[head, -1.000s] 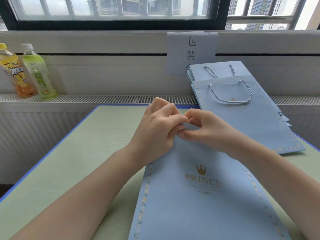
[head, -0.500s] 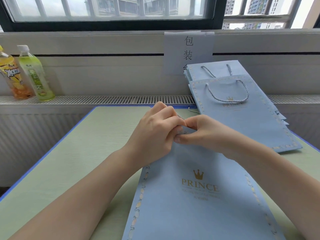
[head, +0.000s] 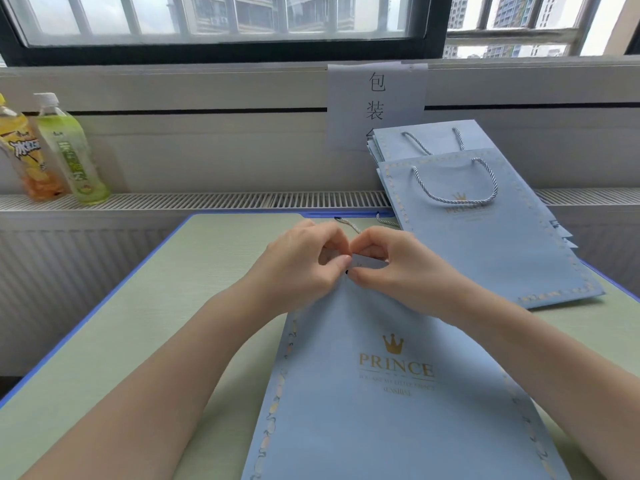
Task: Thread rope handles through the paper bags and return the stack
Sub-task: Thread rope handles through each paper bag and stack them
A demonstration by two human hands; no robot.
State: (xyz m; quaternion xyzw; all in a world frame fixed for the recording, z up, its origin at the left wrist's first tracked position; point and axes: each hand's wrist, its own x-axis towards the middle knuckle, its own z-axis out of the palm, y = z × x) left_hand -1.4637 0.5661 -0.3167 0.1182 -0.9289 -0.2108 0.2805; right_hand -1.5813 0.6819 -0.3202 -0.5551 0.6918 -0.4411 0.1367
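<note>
- On the vented sill at far left stand two plastic drink bottles, one yellow-orange (head: 26, 157) and one pale green (head: 71, 157), well apart from the work.
- The pale green bench with a blue edge (head: 145, 306) carries the job: a flat light-blue paper bag printed with a gold crown and the word PRINCE (head: 394, 393) lies with its long axis running away from the person, its mouth at the far end, right under both hands.
- The left hand (head: 304, 265) has its fingers curled, thumb and forefinger closed in a pinch at the bag's top edge, just beside a small dark hole; what exactly sits between the fingertips cannot be told.
- The right hand (head: 384, 261), touching the left at the fingertips, is curled the same way and pinches the same edge (a thin strip of paper shows beneath its knuckles).
- A twisted grey-white rope handle (head: 349, 225) trails on the bench just beyond the knuckles, equally near either hand; feeding its end through the hole looks like the step in hand.
- At right, a stack of finished light-blue bags with rope handles (head: 485, 230) leans from bench to sill, below a white paper notice (head: 375, 95).
</note>
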